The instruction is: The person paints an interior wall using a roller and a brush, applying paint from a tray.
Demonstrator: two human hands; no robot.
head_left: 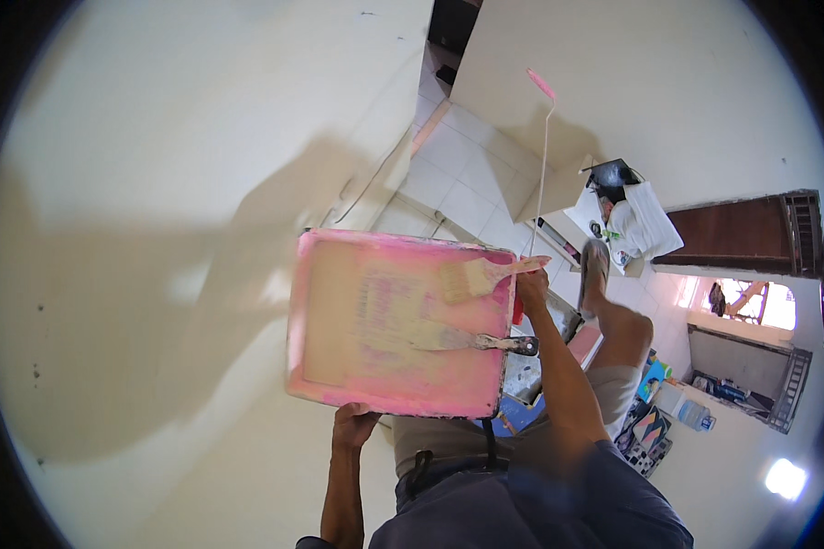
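A pink-smeared paint tray (400,403) with cream paint in it is held out before me. My left hand (355,426) grips its near edge, fingers mostly hidden beneath. At its right side, my right hand (533,291) is closed around the red handle of a long-rod paint roller (545,137), whose pink head points up and away. Whether this hand also bears the tray I cannot tell. A paint brush (467,280) lies in the tray, its handle reaching over the rim by my right hand. Below it rests a paint-caked putty knife (449,339), its dark handle overhanging the right rim.
A pale wall (156,183) fills the left, with my shadow on it. Tiled floor (462,169) shows beyond the tray. To the right stand a white cabinet (558,206) with things on it, a brown door (732,236) and a water bottle (696,416). My bare leg is raised.
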